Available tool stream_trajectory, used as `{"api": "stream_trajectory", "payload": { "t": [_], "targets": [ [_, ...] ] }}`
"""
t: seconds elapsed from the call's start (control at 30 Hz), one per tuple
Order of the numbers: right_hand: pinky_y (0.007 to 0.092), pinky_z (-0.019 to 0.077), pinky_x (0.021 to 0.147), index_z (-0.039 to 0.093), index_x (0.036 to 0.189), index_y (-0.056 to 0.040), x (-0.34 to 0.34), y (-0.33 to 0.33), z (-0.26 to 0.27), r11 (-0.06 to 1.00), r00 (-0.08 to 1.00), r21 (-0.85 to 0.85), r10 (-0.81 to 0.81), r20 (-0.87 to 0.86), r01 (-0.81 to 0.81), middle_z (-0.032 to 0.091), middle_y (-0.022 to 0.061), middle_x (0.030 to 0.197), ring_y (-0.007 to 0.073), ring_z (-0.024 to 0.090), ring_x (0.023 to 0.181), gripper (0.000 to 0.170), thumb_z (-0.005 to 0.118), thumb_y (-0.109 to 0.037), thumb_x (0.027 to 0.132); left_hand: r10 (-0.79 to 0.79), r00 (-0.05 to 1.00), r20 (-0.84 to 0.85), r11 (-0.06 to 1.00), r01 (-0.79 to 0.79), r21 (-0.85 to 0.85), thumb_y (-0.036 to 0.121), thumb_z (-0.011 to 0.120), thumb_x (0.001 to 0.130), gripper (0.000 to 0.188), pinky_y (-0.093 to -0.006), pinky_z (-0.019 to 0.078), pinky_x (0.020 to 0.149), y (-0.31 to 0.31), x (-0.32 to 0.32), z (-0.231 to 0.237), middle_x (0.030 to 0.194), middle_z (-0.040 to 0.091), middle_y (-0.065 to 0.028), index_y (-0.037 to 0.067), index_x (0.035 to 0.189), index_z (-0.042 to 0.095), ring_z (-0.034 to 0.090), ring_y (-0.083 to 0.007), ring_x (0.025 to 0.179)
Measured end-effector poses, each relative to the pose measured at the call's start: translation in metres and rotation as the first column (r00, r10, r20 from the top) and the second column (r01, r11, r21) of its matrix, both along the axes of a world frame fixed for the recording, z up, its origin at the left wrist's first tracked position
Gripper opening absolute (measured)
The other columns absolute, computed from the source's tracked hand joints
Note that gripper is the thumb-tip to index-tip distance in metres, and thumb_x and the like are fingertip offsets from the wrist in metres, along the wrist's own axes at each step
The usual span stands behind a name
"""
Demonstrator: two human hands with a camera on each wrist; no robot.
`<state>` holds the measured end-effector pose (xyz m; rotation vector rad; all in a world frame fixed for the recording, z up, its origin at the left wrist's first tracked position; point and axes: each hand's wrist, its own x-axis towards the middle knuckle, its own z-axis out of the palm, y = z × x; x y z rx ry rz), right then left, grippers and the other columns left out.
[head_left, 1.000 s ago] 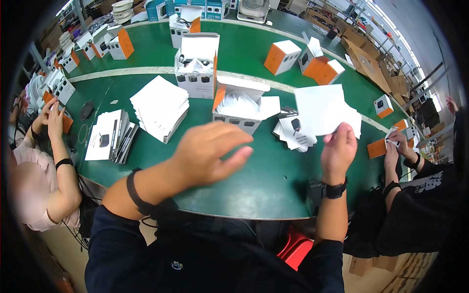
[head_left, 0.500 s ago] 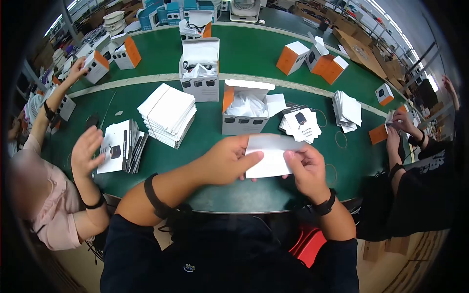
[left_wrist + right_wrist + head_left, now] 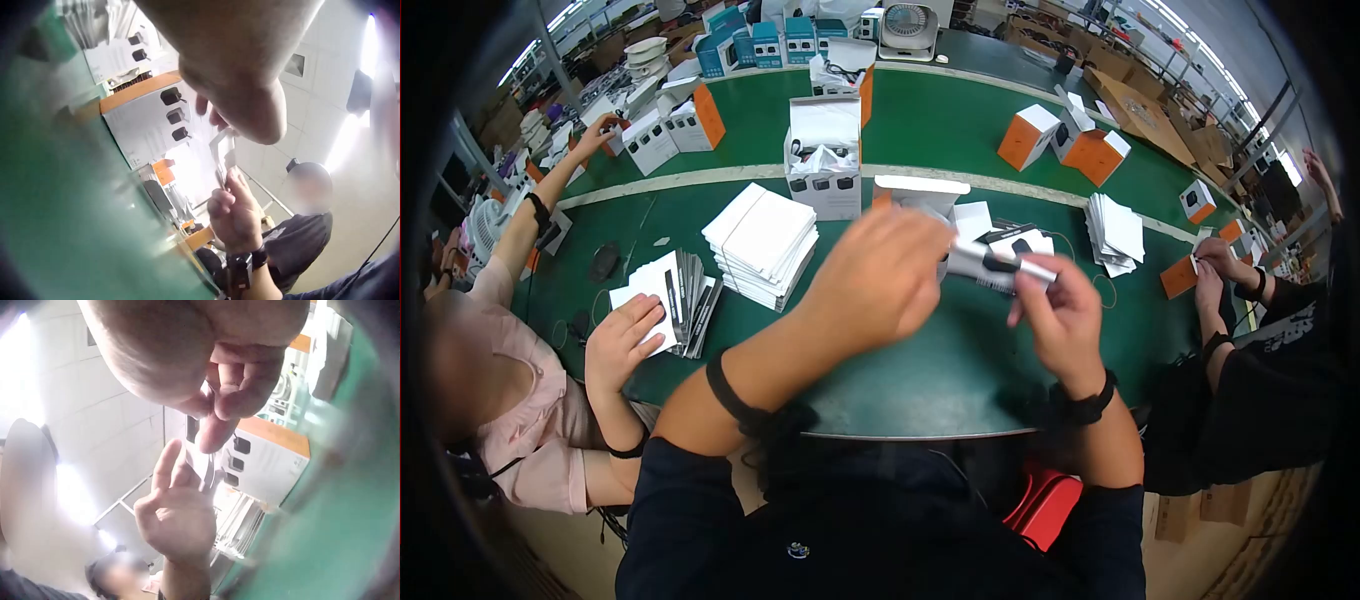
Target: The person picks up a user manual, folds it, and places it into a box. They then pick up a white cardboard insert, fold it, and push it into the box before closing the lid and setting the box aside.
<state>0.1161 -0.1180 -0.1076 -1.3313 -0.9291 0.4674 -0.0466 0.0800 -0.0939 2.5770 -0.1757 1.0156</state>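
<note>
My right hand (image 3: 1060,320) pinches one end of a white leaflet (image 3: 985,260) with a dark printed band, held tilted above the green table. My left hand (image 3: 890,275) has its curled fingers at the leaflet's other end. In the right wrist view the leaflet (image 3: 200,462) spans both hands' fingertips. Behind the left hand stands an open white box (image 3: 920,187), mostly hidden by it in the head view; in the left wrist view the box (image 3: 147,122) shows its printed side. Printed leaflets (image 3: 1025,240) lie just behind my right hand.
A banded stack of white booklets (image 3: 760,245) stands left of my hands, another white pile (image 3: 1113,235) to the right. A second open box (image 3: 825,195) stands farther back. At left, a person's hand (image 3: 628,335) rests on printed leaflets; another person works at right.
The right hand brought a white sheet from the right to the middle, where both hands met on it. Now it is tilted, showing a dark band. The neighbour's hand came down on the left leaflets.
</note>
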Motion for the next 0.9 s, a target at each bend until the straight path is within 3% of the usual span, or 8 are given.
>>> {"api": "stream_trajectory", "payload": {
  "t": [0.03,0.1,0.13,0.2,0.47,0.63,0.77,0.9],
  "targets": [
    [0.0256,0.0496,0.058,0.067,0.115,0.0021,0.004,0.010,0.010,0.995,0.956,0.014,-0.097,0.277,0.097,0.070,0.0066,0.087,0.0113,0.066,0.067,0.017,0.067,-0.004,0.099,0.200,0.976,0.084,0.962,-0.212,0.172,0.011,0.067,0.086,0.040,-0.0476,0.0433,0.109,0.001,0.007,0.001,0.120,0.067,-0.0193,-0.004,0.123,0.064,0.063,-0.0364,0.115],
    [0.0331,0.0520,0.062,0.068,0.112,-0.0013,0.011,0.033,0.037,0.986,0.756,0.004,-0.133,0.641,0.169,0.071,0.0109,0.087,0.0221,0.069,0.069,0.018,0.070,-0.004,0.094,0.318,0.948,-0.010,0.926,-0.309,0.218,0.018,0.069,0.087,0.040,-0.0496,0.0403,0.107,0.003,0.015,0.001,0.114,0.067,-0.0174,-0.005,0.120,0.065,0.062,-0.0330,0.113],
    [0.0331,0.0520,0.062,0.068,0.112,-0.0013,0.018,0.044,0.042,0.986,0.755,0.010,-0.134,0.642,0.166,0.071,0.0109,0.087,0.0221,0.069,0.069,0.018,0.070,-0.004,0.094,0.394,0.916,-0.071,0.889,-0.361,0.283,0.021,0.069,0.088,0.039,-0.0499,0.0382,0.106,0.004,0.017,0.001,0.111,0.067,-0.0162,-0.004,0.118,0.066,0.061,-0.0312,0.113],
    [0.0414,0.0532,0.068,0.068,0.110,-0.0051,0.027,0.063,0.047,0.983,0.586,-0.091,-0.020,0.810,0.159,0.071,0.0152,0.090,0.0345,0.069,0.078,0.021,0.070,-0.005,0.089,0.504,0.849,-0.156,0.817,-0.411,0.404,0.032,0.068,0.091,0.038,-0.0504,0.0335,0.104,0.008,0.020,-0.006,0.110,0.065,-0.0132,0.000,0.112,0.070,0.055,-0.0275,0.119],
    [0.0473,0.0532,0.070,0.066,0.101,-0.0054,0.012,0.092,0.067,0.952,0.421,-0.248,0.153,0.894,0.182,0.071,0.0163,0.089,0.0387,0.069,0.083,0.012,0.064,-0.007,0.090,0.489,0.869,-0.071,0.817,-0.428,0.387,0.034,0.070,0.091,0.035,-0.0506,0.0343,0.103,0.013,0.007,-0.017,0.118,0.064,-0.0119,0.004,0.110,0.073,0.053,-0.0287,0.123],
    [0.0493,0.0535,0.066,0.065,0.094,-0.0042,-0.006,0.108,0.066,0.946,0.271,-0.211,0.142,0.952,0.248,0.071,0.0189,0.085,0.0398,0.069,0.078,0.005,0.061,-0.005,0.090,0.433,0.870,-0.237,0.879,-0.350,0.324,0.035,0.071,0.090,0.036,-0.0536,0.0303,0.108,0.016,0.008,-0.019,0.120,0.063,-0.0147,0.005,0.108,0.072,0.051,-0.0305,0.128],
    [0.0498,0.0539,0.066,0.065,0.093,-0.0045,0.008,0.114,0.065,0.950,0.301,-0.263,0.205,0.931,0.166,0.070,0.0185,0.082,0.0400,0.069,0.076,0.006,0.061,-0.005,0.089,0.484,0.854,-0.189,0.843,-0.397,0.363,0.039,0.071,0.088,0.041,-0.0564,0.0258,0.112,0.020,0.010,-0.020,0.119,0.064,-0.0154,0.004,0.108,0.073,0.049,-0.0313,0.131],
    [0.0493,0.0549,0.067,0.066,0.091,-0.0054,0.006,0.118,0.060,0.917,0.298,-0.313,0.235,0.925,0.249,0.070,0.0192,0.079,0.0402,0.070,0.076,0.005,0.062,-0.006,0.088,0.521,0.847,-0.108,0.795,-0.435,0.423,0.043,0.071,0.086,0.045,-0.0586,0.0216,0.114,0.022,0.009,-0.021,0.117,0.064,-0.0151,0.003,0.106,0.074,0.045,-0.0306,0.134]
  ]
}}
